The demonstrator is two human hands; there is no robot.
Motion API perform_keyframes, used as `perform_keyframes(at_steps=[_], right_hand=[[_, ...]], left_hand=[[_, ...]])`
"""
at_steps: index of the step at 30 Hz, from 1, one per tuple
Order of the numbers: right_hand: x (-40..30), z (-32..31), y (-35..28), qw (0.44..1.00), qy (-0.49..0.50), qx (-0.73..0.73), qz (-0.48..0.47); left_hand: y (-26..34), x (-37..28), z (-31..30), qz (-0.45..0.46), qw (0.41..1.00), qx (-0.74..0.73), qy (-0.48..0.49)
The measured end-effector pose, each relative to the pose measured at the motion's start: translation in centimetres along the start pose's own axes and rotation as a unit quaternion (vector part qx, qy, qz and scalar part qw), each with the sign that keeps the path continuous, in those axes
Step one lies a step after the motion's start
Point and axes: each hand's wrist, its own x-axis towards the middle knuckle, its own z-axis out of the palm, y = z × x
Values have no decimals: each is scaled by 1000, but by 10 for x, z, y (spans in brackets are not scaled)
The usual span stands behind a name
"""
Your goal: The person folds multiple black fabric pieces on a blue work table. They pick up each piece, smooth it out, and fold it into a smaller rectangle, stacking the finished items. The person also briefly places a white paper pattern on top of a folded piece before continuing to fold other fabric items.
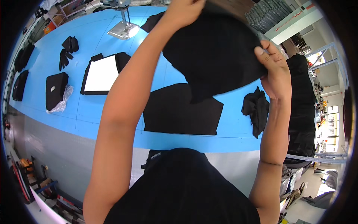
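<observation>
Stretched between my hands above the table is a black fabric piece [218, 56]. My left hand [187, 12], partly cut off by the top of the view, grips its far left edge. My right hand [275, 68] pinches its right edge between thumb and fingers. The lower tip of the cloth hangs over a flat black cut fabric panel [181, 117], which lies on the blue tabletop [167, 142] right before me. Whether the tip touches the panel, I cannot tell. Close to my right forearm lies a crumpled black cloth [255, 109].
Toward the back stands a cloth cutting machine [124, 29] on a metal base plate. Left of my arm are a stack with a white sheet [102, 75] on top, a folded black bundle [56, 89] with clear plastic and black gloves [65, 58]. Black fabric rolls [300, 106] stand at right.
</observation>
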Motion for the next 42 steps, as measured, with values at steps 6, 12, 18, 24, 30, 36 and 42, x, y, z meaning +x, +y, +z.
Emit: perform_keyframes(at_steps=[6,12,18,24,30,36,42], right_hand=[[-30,-71,100,959,236,148,50],[-149,-109,284,901,308,137,274],[-195,-113,374,856,294,52,421],[-203,-110,376,878,231,2,418],[-213,-108,393,842,183,-352,364],[-225,-110,410,843,165,-359,365],[-234,-95,395,818,209,-439,307]], left_hand=[[35,-90,5,72,970,185,142],[10,-423,-31,-447,859,233,93],[-1,-480,-27,-566,758,324,-28],[-3,-496,-45,-684,700,194,-67],[19,-483,-45,-705,703,93,4],[29,-483,-55,-719,689,2,97],[28,-492,-66,-720,686,-19,101]])
